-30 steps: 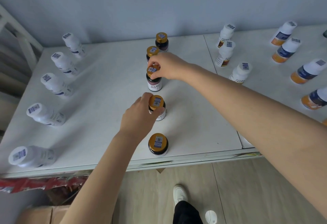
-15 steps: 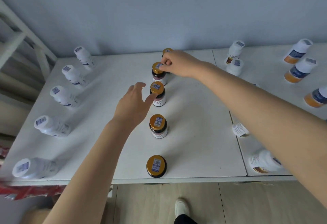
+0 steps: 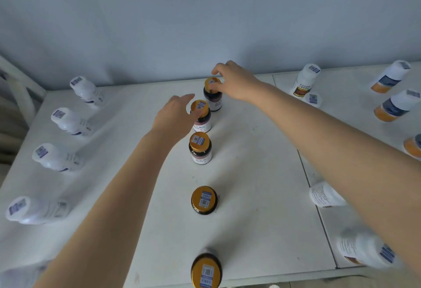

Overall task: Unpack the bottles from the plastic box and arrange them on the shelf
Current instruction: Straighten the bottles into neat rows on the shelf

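Reach shifted rearward | right hand (image 3: 234, 83) grip clamped on rear bottle (image 3: 214, 102) | left hand (image 3: 173, 114) grip apart beside next bottle (image 3: 202, 121)

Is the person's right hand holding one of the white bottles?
No, the right hand pinches the gold cap of a dark bottle in the middle row.

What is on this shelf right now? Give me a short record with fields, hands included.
surface: white shelf
centre row: five gold-capped bottles, upright, running front to back
right grip: pinches the cap of the farthest gold-capped bottle
left grip: fingers straight, at the cap of the second-farthest bottle
left row: white bottles, at least four
right side: orange-banded white bottles
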